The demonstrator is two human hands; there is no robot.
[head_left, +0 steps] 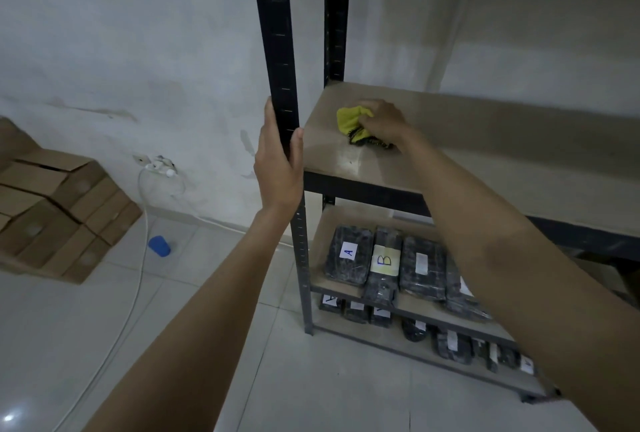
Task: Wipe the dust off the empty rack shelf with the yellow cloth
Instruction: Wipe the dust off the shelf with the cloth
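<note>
The empty rack shelf (467, 140) is a beige board on a black metal frame, at chest height on the right. My right hand (382, 125) presses a bunched yellow cloth (351, 121) with a dark edge onto the shelf's left end. My left hand (278, 164) grips the rack's black front post (277, 40) just left of the shelf corner. Part of the cloth is hidden under my right hand.
Lower shelves hold several black wrapped packages (349, 255), some labelled A and B. Stacked cardboard boxes (52, 209) sit on the tiled floor at left. A blue cup (159, 246) and a white cable (142, 223) from a wall socket lie near them.
</note>
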